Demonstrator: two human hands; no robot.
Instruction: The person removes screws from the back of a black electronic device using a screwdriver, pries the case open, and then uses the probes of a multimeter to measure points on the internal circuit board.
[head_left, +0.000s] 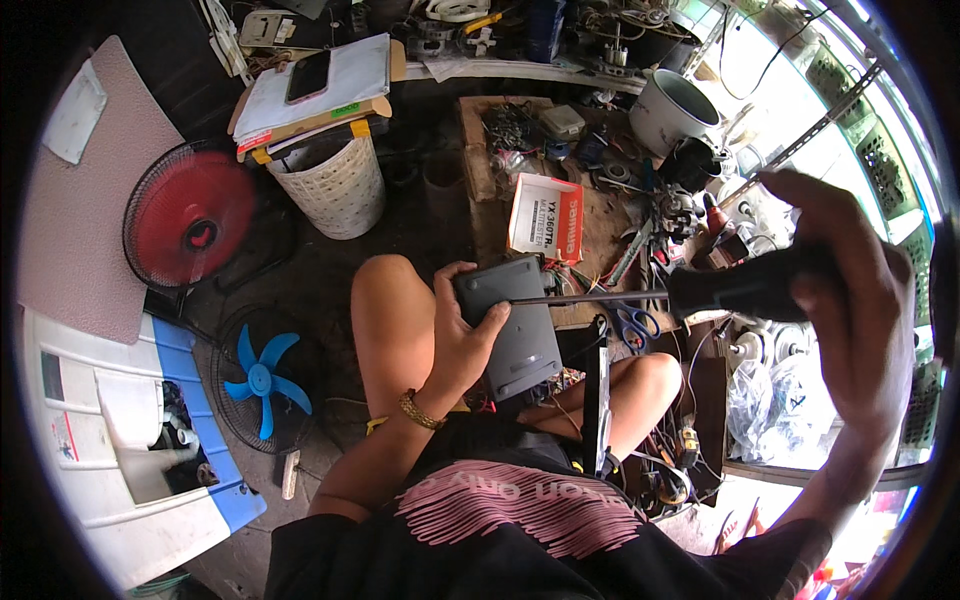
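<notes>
The left grip (465,345) is clamping one dark grey case (525,345) by its left side, the thumb pressing on the broad face and the fingers wrapping the far edge, so most of the case is extending rightward out of the hand. The right grip (862,285) is closing around the black handle of one screwdriver (735,288), whose shaft is running leftward across the case, its tip ending just beside the left thumb; whether it is sitting in a screw cannot be told. The case is hanging between two bare knees (388,310). One gold band (422,410) is circling the left wrist. Beyond the case, one white and red box (545,218) is standing on the wooden worktop (600,240), and one pair of blue-handled scissors (635,322) is lying near its edge. Farther back, one pale pot (655,115) is standing among metal parts too crowded for counting. On the left, two fans are showing, one red (215,215) and one with five blue blades (262,378). Past them, one white basket (335,190) is supporting a stack of papers (355,65), on which one phone (308,77) is lying.
</notes>
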